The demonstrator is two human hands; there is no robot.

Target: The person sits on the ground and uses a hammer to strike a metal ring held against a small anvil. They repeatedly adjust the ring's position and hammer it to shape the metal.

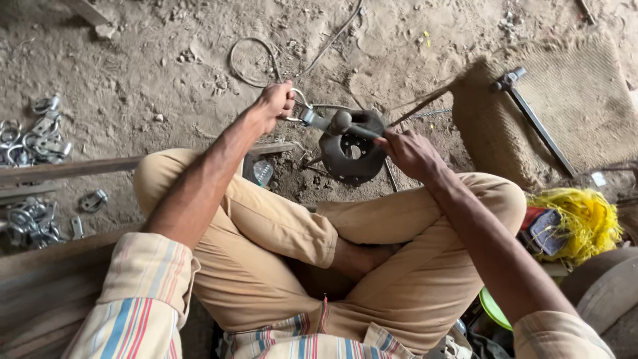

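I sit cross-legged on a dirt floor. My left hand [274,104] grips a small shiny metal clamp piece [304,113] and holds it at the edge of a dark round iron block with a centre hole [352,154]. My right hand [409,153] is closed on the handle of a hammer; its rounded head [340,121] rests by the clamp on top of the block. A thin rod [425,103] leans from the block toward the upper right.
Several shiny metal clamps lie in piles at the left [33,139] [26,223], beside a long flat bar [66,169]. A woven mat [558,113] with a long-handled tool [535,119] lies at the right. Yellow string bundle [578,223] and a wire loop [252,63] lie nearby.
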